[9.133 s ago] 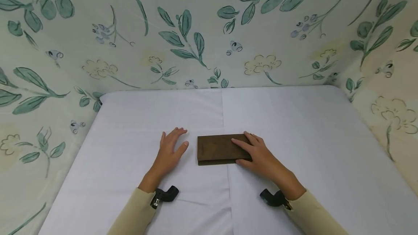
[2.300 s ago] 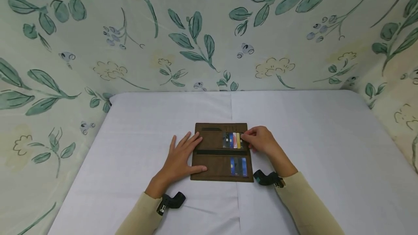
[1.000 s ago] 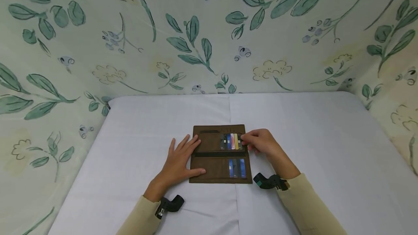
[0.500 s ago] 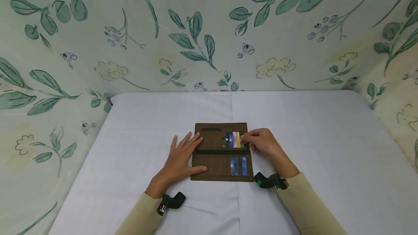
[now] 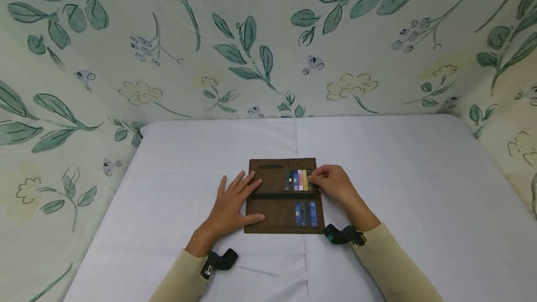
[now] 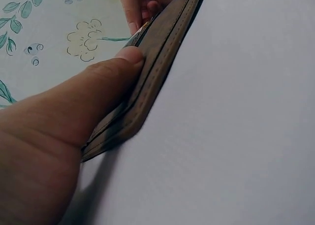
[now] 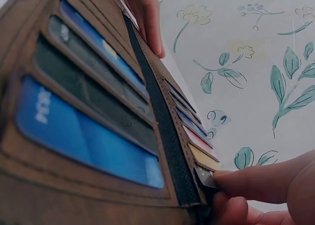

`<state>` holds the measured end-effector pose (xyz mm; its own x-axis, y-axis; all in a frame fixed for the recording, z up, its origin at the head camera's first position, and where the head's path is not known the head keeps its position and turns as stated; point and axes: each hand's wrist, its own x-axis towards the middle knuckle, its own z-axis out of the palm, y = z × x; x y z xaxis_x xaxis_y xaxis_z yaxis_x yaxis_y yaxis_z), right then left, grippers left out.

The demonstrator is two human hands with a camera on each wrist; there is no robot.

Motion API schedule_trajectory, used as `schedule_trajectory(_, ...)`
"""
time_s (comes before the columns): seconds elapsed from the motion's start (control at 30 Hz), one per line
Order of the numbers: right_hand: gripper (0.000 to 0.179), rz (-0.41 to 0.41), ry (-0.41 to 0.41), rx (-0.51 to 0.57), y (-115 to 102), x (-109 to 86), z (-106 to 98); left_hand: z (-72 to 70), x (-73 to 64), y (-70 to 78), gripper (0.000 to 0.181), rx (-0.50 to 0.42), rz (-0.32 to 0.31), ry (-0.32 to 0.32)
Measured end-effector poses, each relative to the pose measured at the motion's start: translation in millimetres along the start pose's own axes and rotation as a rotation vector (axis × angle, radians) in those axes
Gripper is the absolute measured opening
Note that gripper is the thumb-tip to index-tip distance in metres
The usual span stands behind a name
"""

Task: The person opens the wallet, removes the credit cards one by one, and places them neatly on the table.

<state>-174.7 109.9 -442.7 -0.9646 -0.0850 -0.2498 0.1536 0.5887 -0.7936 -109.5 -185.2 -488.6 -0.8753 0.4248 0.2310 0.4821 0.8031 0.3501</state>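
Observation:
A brown leather wallet (image 5: pixel 270 223) lies unfolded on the white cloth, its card slots showing in both halves. My left hand (image 5: pixel 230 209) rests on its left edge with fingers spread and straight; the left wrist view shows the thumb (image 6: pixel 106 77) on the leather. At the upper half's right edge, my right hand (image 5: pixel 337 184) pinches a dark bank card (image 7: pixel 204 177), mostly inside its slot. Beside that card, a yellow card (image 7: pixel 203 157) and several others overlap in the same row. The lower half holds blue cards (image 7: pixel 83 136) and dark ones.
The white-covered table (image 5: pixel 398 162) spreads around the wallet. Behind it hangs a leaf-and-flower patterned cloth (image 5: pixel 176 69). A black wrist camera (image 5: pixel 223 259) sits on the left wrist and another camera (image 5: pixel 339 234) on the right.
About nine seconds ago the wallet was folded, with the right hand over its right end. It now lies unfolded, the left hand on it. Over the last second both hands stay almost still.

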Motion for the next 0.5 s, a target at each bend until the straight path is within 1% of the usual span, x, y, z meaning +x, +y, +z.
schedule_trajectory(0.17, 0.02, -0.01, -0.009, -0.009, 0.4, 1.0, -0.3, -0.1, -0.1, 0.9, 0.09, 0.001, -0.016, -0.007)
schedule_trajectory(0.37, 0.019, -0.045, -0.026, -0.041, 0.8, 0.9, -4.2, -0.8, -0.5, 2.7, 0.09, 0.004, -0.026, -0.004)
schedule_trajectory(0.5, 0.022, -0.061, -0.021, -0.106, 1.1, 0.0, -9.1, -0.9, -0.1, 2.0, 0.089, 0.005, -0.018, 0.0)
